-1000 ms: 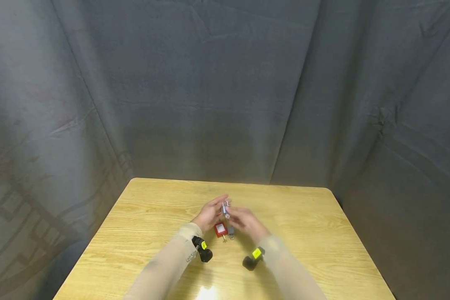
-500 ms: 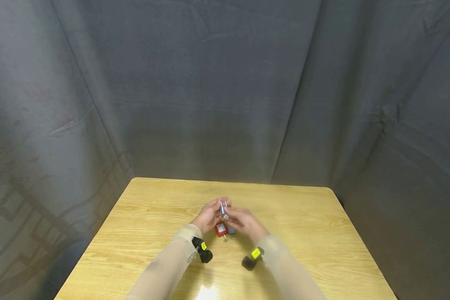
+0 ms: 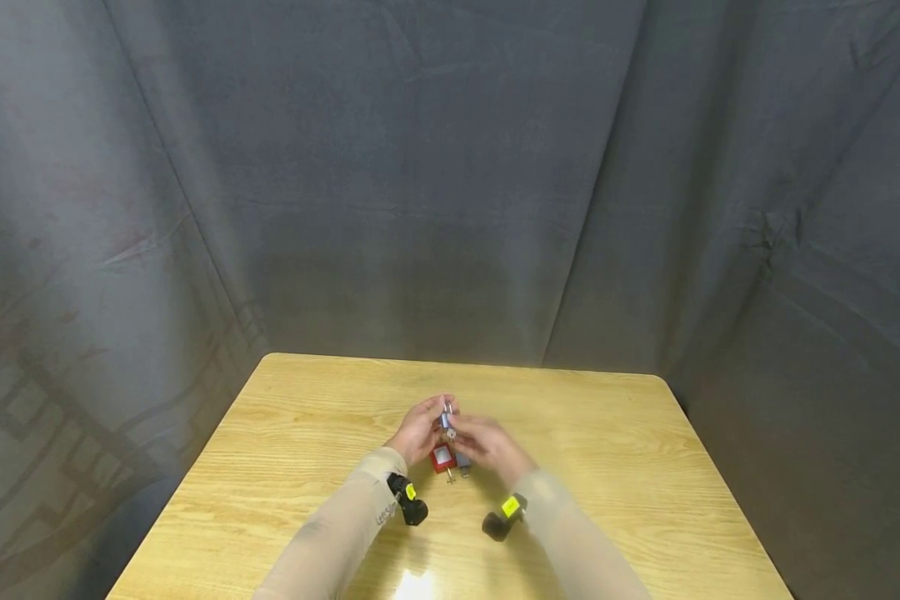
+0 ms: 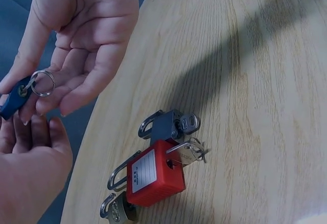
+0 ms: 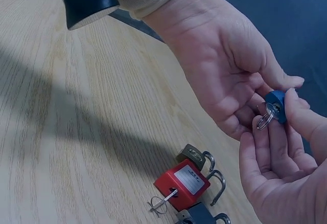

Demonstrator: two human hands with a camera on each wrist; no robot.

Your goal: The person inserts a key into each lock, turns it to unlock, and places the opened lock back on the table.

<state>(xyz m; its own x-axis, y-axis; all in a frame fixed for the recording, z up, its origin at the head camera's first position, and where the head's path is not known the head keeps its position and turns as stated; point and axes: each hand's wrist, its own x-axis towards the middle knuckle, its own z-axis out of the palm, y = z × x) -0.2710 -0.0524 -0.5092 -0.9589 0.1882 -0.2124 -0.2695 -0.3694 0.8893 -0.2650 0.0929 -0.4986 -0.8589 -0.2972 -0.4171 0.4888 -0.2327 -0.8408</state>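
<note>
Pinching a small blue padlock [image 5: 276, 101] between thumb and fingertips, the left hand [image 5: 225, 75] holds it raised above the bench [image 3: 607, 467], palm turned inward and fingers gently curved. A thin steel key ring [image 5: 265, 119] hangs from the lock's base, its round wire loop bright against the matte blue body; in the left wrist view the same blue lock [image 4: 14, 99] and ring [image 4: 43, 83] sit at the fingertips. The right hand [image 5: 278, 178] lies just beneath and beside it, palm up, its thumb laid on the lock's side and its curved fingers close to the ring; whether it truly grips the lock or only touches it I cannot tell. From the head camera the two hands meet over the middle of the bench, the lock's silvery shackle [image 3: 447, 408] standing up between them. Below them, flat on the wood, lies a cluster of three padlocks: a blocky red padlock [image 4: 155, 179] with a white rectangular label, a curved steel shackle and a key in its base carrying a wire ring; a smaller grey padlock [image 4: 166, 125] with a key in it, touching the red one; and a rounded brass padlock [image 4: 119, 209] at the red one's other side. The bench is pale, straight-grained wood with a smooth, faintly glossy surface and rounded corners. Wrinkled grey cloth [image 3: 450, 167] hangs behind it.
</note>
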